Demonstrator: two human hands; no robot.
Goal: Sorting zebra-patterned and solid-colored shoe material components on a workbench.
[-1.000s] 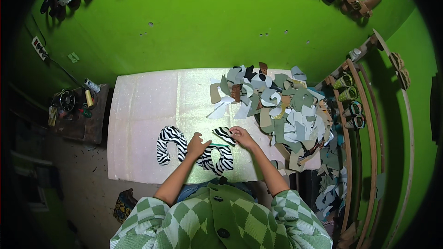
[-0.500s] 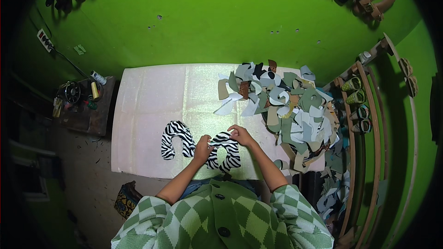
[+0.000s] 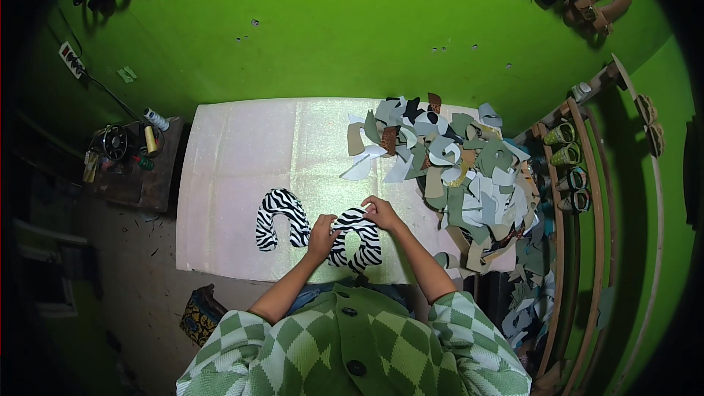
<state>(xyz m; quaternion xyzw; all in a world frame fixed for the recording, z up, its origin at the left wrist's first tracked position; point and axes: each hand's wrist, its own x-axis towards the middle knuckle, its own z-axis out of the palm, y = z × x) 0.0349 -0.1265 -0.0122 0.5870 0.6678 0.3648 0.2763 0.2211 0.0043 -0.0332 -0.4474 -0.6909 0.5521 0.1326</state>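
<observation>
R hand (image 3: 383,214) pinches zebra pc (image 3: 372,246), top edge; L hand (image 3: 320,240) at L edge, grip unclear; room on table (image 3: 246,150) ahead-L

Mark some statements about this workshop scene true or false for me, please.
1. The left hand and right hand both touch a curved, black-and-white zebra-striped piece. True.
2. A U-shaped, zebra-striped piece lies to the right of that one. False: it lies to its left.
3. A heap of grey, green and white scraps covers the left end of the pale, shiny table. False: it covers the right.
4. A yellow cylindrical spool sits on the dark side table. True.
5. The wall behind is blue. False: bright green.
</observation>
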